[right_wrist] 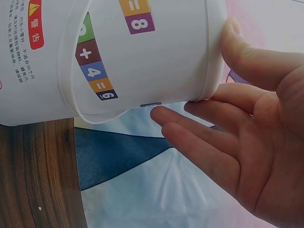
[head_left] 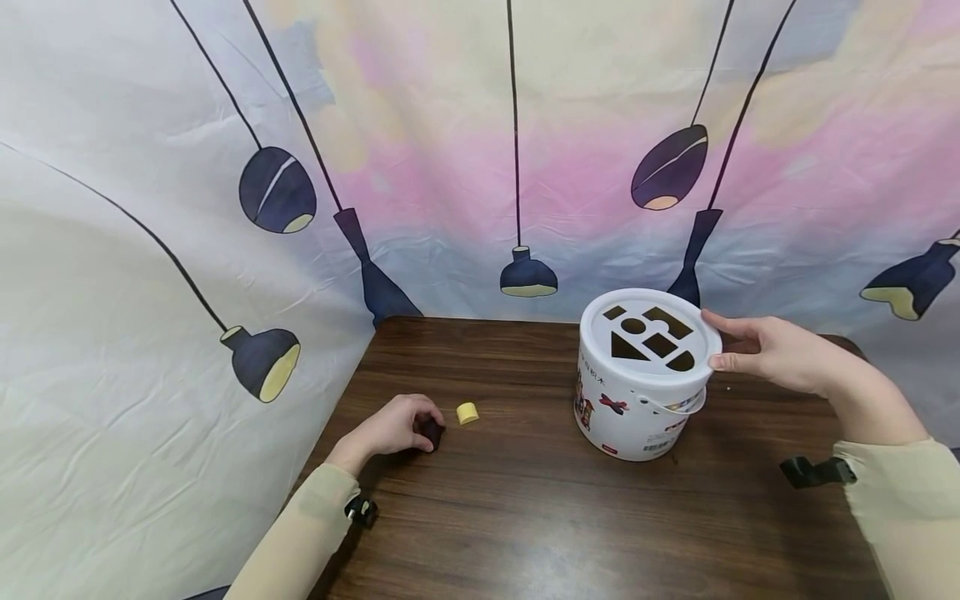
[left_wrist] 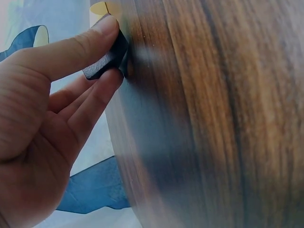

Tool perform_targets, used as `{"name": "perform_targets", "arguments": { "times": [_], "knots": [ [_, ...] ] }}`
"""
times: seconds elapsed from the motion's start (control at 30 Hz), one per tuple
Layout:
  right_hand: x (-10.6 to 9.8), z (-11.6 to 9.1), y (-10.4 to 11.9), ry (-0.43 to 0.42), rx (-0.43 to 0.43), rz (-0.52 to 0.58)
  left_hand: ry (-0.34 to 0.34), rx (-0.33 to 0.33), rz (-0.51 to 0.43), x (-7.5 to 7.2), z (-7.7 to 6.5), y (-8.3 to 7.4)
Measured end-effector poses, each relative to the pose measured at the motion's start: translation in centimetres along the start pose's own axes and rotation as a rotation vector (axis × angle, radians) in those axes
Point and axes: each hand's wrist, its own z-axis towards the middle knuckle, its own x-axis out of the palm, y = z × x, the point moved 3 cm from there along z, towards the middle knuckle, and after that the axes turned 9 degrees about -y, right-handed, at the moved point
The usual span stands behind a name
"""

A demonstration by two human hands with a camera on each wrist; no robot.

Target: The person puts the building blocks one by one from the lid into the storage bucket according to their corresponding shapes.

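Observation:
My left hand (head_left: pixel 393 427) pinches a small dark block (left_wrist: pixel 105 61) between thumb and fingertips, low over the brown table. Just beyond these fingers lies a small yellow block (head_left: pixel 467 413) with a rounded top; part of it shows past the thumb in the left wrist view. On the right, a white bucket (head_left: pixel 633 417) stands upright with its white lid (head_left: pixel 600 321) on, cut with variously shaped holes. My right hand (head_left: pixel 787 354) touches the lid's right edge with thumb and index finger, the other fingers extended beside the bucket in the right wrist view.
The wooden table (head_left: pixel 525 517) meets a fabric backdrop (head_left: pixel 450 167) printed with hanging lamps along its back and left side. The bucket's white handle (head_left: pixel 678 408) hangs down at its front right. Dark straps (head_left: pixel 816 472) are on both wrists.

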Motion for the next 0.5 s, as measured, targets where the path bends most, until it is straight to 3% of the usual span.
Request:
{"name": "perform_targets", "arguments": {
  "times": [0.23, 0.5],
  "knots": [
    [-0.1, -0.1, -0.02, -0.001, 0.0, 0.015, -0.018, -0.009, -0.035, -0.22, -0.06, -0.04],
    [-0.1, 0.03, 0.0, 0.002, -0.003, 0.012, -0.072, 0.034, -0.05, -0.9, -0.21, -0.22]
  ]
}}
